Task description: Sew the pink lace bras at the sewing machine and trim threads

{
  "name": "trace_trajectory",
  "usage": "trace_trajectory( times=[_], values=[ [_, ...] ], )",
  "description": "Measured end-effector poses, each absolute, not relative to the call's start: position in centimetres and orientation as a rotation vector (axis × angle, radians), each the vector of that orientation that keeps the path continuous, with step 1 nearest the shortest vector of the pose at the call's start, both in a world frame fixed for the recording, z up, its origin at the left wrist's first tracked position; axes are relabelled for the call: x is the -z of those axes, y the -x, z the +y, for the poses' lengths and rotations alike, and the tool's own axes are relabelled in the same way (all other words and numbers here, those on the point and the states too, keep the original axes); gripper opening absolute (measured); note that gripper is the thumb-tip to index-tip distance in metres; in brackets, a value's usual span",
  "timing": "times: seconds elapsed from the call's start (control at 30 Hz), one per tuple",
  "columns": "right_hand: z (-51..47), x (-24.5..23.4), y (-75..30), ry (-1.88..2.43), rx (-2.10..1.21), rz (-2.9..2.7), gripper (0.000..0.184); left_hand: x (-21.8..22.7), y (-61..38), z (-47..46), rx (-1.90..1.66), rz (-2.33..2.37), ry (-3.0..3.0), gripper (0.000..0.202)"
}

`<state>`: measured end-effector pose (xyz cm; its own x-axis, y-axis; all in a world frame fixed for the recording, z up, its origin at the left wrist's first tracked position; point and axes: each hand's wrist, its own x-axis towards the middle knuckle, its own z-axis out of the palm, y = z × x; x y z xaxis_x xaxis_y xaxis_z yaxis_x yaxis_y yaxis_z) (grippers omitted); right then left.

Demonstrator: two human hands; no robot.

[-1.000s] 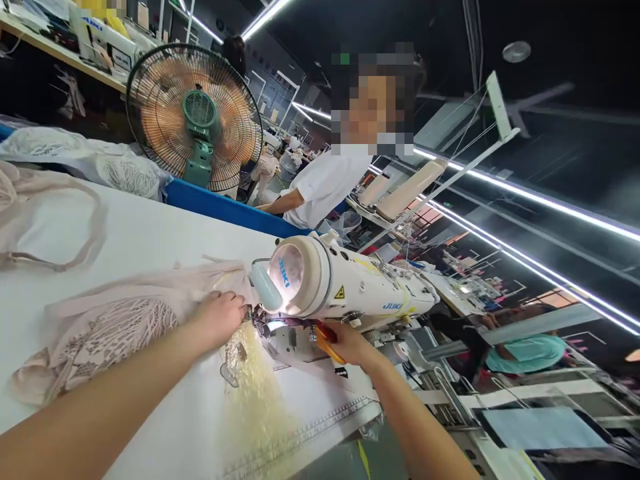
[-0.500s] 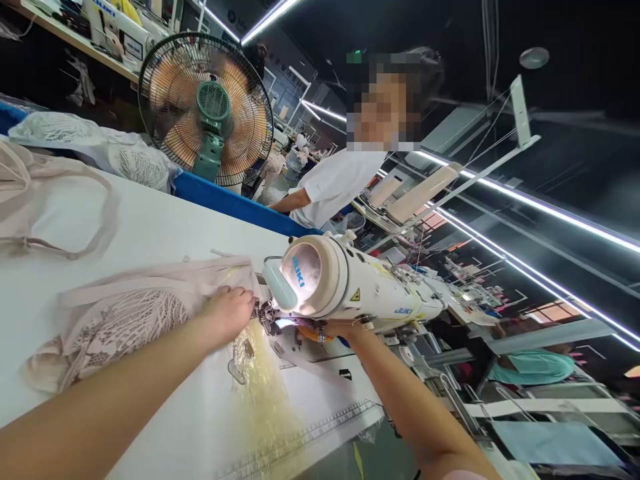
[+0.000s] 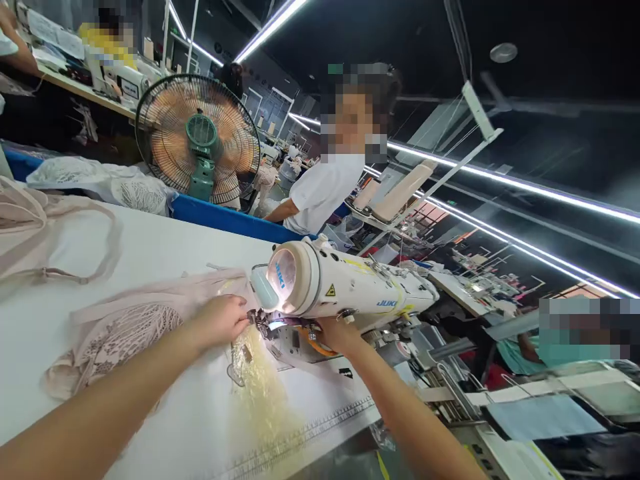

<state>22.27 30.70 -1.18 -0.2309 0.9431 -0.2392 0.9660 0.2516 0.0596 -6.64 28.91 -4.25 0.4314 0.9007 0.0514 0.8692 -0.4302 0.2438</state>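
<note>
The white sewing machine stands on the table, its head tilted in my view. Beside its lit presser foot, my left hand is closed on the edge of a pale pink lace garment, fingers together. The rest of the garment lies bunched to the left. My right hand reaches under the machine arm from the right; its fingers are hidden behind the machine head. An orange piece shows by that hand, too covered to name. Clear yellowish film-like material spreads in front of the needle area.
More pink garments with straps lie at the table's left. Behind the table run a blue bin holding lace pieces, a large fan and a person in a white shirt. A printed ruler follows the front edge.
The camera view has shifted, so the machine and my hands sit slightly further left in the picture. Both hands stay at the machine, and the garment lies much as before.
</note>
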Motion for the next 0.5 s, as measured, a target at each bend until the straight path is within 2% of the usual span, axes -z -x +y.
trace_trajectory(
  times=[0.1,0.2,0.37,0.5],
  values=[
    [27.1,0.3,-24.6,-1.774,0.123,2.270,0.015,2.3,9.9,27.9,-0.214,1.847,-2.372,0.033],
    [23.4,-0.3,-25.5,-1.658,0.219,2.325,0.017,1.9,14.5,25.7,-0.102,2.165,-2.184,0.034],
    [20.0,-0.1,-20.8,-1.350,0.628,2.627,0.017,4.6,20.8,20.3,0.029,2.343,-1.942,0.062],
    [20.8,0.8,-13.9,-1.462,0.802,2.744,0.019,7.0,22.9,15.0,-0.082,2.248,-2.007,0.052]
  ],
)
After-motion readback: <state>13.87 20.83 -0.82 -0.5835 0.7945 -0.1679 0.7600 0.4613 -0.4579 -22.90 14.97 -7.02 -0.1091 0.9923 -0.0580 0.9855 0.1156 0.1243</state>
